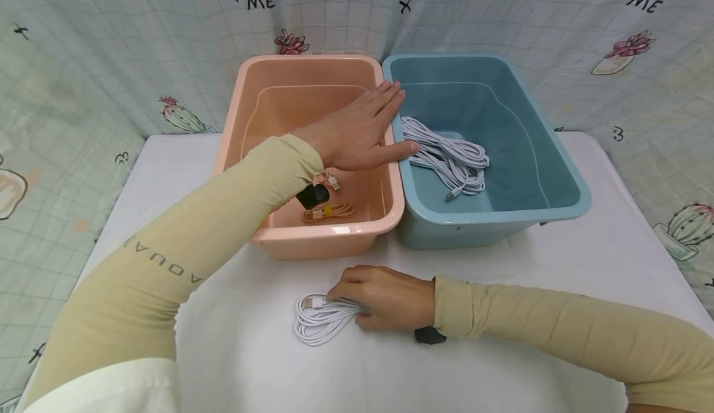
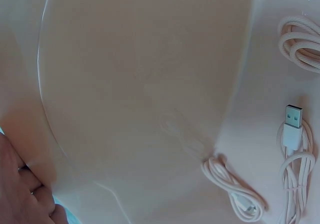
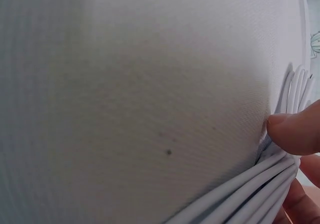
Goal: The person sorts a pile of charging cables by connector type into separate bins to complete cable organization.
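Observation:
My right hand [image 1: 385, 298] grips the middle of a coiled white USB cable [image 1: 318, 329] low over the white tabletop. In the right wrist view the thumb [image 3: 300, 131] presses on the gathered strands of the cable [image 3: 240, 199]. My left hand [image 1: 359, 128] lies with straight fingers across the adjoining rims of the pink bin [image 1: 329, 230] and the blue bin [image 1: 496, 216]. Its thumb points over the blue bin, where bundled white cables [image 1: 452, 155] lie. Beneath the left wrist, pinkish cables [image 1: 329, 211] rest in the pink bin, one with its USB plug [image 2: 294, 118] showing.
Both bins stand side by side at the back of the white-covered table [image 1: 268, 363]. Behind them hangs a grid-patterned cloth [image 1: 334, 10] with cactus prints, which also runs along both sides.

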Available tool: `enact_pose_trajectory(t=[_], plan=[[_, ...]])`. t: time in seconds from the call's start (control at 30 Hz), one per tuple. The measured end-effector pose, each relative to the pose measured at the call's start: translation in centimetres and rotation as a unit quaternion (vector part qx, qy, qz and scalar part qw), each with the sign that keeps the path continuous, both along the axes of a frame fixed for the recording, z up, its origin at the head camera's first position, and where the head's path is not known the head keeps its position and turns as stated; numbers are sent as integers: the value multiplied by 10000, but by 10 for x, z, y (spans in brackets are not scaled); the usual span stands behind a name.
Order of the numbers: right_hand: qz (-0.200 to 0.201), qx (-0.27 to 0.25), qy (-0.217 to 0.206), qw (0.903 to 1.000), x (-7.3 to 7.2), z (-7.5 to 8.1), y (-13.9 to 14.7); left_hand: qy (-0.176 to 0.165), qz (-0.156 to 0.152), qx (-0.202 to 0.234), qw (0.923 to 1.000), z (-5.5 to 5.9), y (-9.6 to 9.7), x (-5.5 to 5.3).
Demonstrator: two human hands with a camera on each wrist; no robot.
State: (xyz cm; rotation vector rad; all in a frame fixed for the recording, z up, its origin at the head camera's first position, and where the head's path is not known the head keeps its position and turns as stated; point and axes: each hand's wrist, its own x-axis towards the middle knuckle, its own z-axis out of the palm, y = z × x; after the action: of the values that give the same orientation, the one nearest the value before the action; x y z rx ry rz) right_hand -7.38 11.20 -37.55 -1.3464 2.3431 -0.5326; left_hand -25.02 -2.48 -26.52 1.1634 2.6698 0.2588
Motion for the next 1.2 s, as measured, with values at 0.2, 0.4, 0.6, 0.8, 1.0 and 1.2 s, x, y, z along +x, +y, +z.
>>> enact_pose_trajectory(t=[0.2,0.4,0.6,0.8,1.0,1.2], plan=[[-12,32,83,10000,2,0,-2,3,4,43,10000,0,0,0],[-136,-15,-302,9994,3,-1,-2,3,-12,63,10000,-1,1,0],[-310,-155,-796,9962,3,-3,-1,-3,1,57,10000,-1,0,0],[-584,-290,-1258,9899,4,-3,-2,-8,2,38,10000,1,0,1],[-784,-358,-1517,9847,4,-3,-2,27,26,4,10000,1,0,1],[-925,-399,-1834,9779,4,-2,0,30,7,2,10000,1,0,1]])
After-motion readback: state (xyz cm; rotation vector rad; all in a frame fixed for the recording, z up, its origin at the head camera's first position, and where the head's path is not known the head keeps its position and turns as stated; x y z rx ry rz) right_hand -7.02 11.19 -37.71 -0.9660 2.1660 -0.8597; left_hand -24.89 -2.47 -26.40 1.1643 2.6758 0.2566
